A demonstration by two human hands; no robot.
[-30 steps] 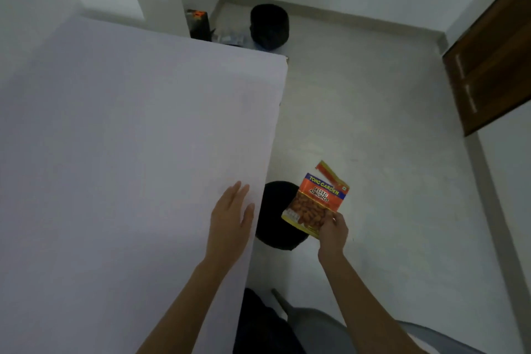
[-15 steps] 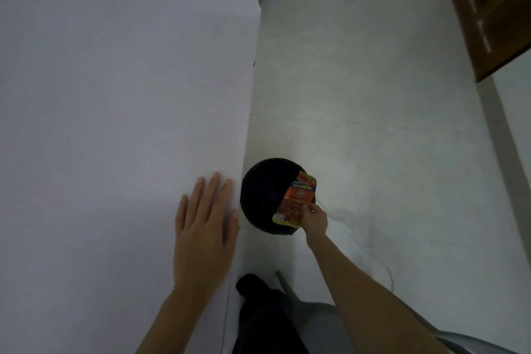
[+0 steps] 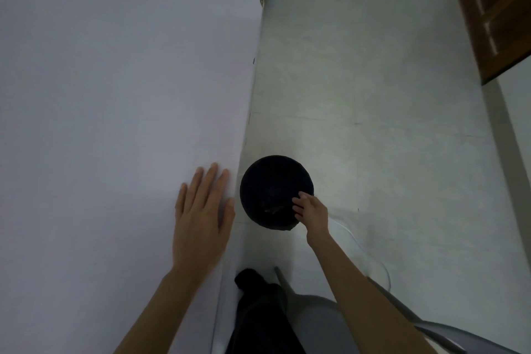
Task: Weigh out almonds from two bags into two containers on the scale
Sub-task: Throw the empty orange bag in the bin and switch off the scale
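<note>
The left hand [image 3: 202, 218] is lying flat, palm down, on the broad white tabletop [image 3: 115, 95] near its right edge, fingers straight and slightly spread, holding nothing. The right hand [image 3: 311, 211] is hovering over the near rim of the round black bin [image 3: 267, 178] standing on the pale floor [image 3: 373, 95] just beside the table, its fingers loosely extended and empty. Deep inside the bin a dim brownish shape [image 3: 273, 210] is showing, possibly an almond bag; the view is too dark to tell.

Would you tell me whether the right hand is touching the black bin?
Cannot tell: the head view shows the right hand overlapping the black bin from above, hiding any gap.
</note>
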